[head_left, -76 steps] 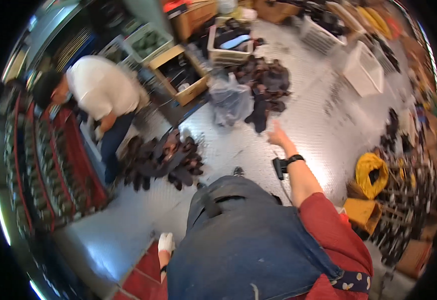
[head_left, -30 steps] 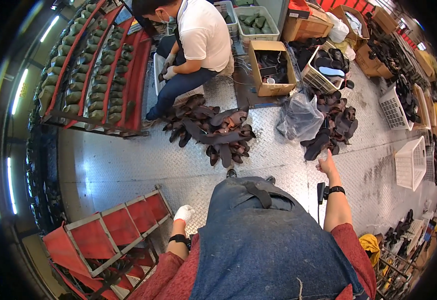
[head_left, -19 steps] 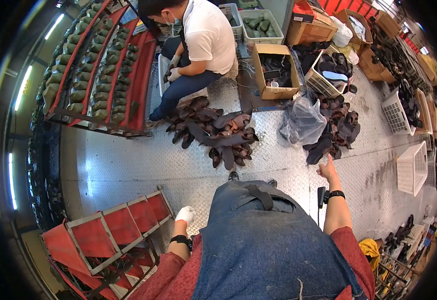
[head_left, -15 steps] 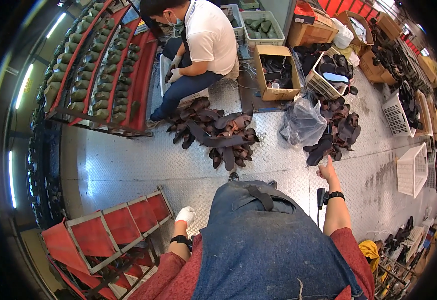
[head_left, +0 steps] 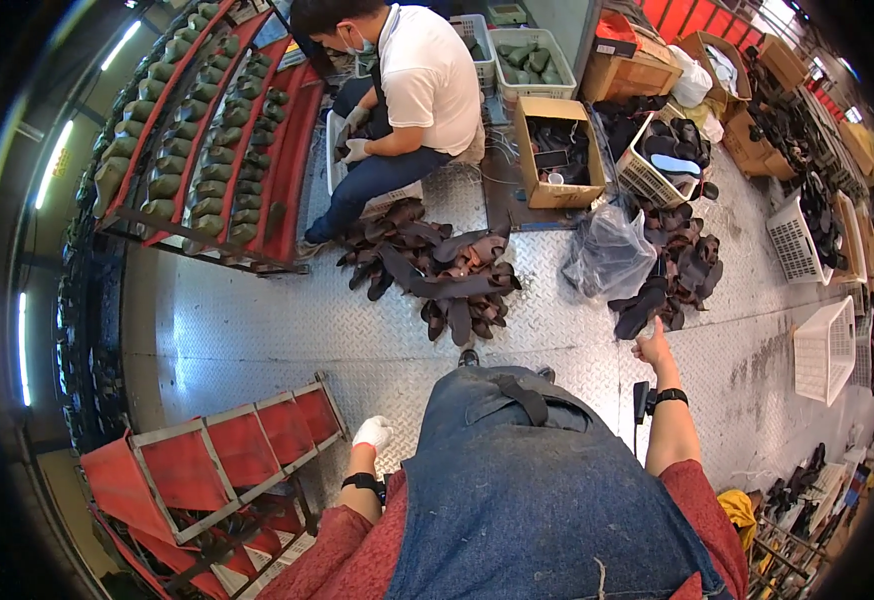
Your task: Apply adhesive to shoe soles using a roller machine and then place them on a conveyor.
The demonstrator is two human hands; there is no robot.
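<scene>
My left hand (head_left: 373, 433), in a white glove, hangs low beside my apron (head_left: 547, 480), its fingers curled in with nothing showing in them. It is nearest to the rack with red panels (head_left: 242, 450). My right hand (head_left: 652, 348) is bare and held out ahead, one finger stretched toward a pile of dark shoe uppers (head_left: 692, 265) on the floor, the other fingers curled. It holds nothing. A crumpled clear plastic bag (head_left: 607, 250) lies against that pile. Another heap of dark brown shoe uppers (head_left: 447, 275) lies farther left, ahead of my feet.
A seated co-worker (head_left: 422, 90) in a white shirt works with gloved hands over a white crate. A red rack of green shoe lasts (head_left: 192, 140) stands at the far left. A cardboard box (head_left: 562, 150) and filled crates stand ahead; a white crate (head_left: 825, 350) sits at right.
The whole view has shifted slightly, moving the far things a little down and right. My right hand still points at the pile; my left hand stays low. The co-worker's hands moved slightly.
</scene>
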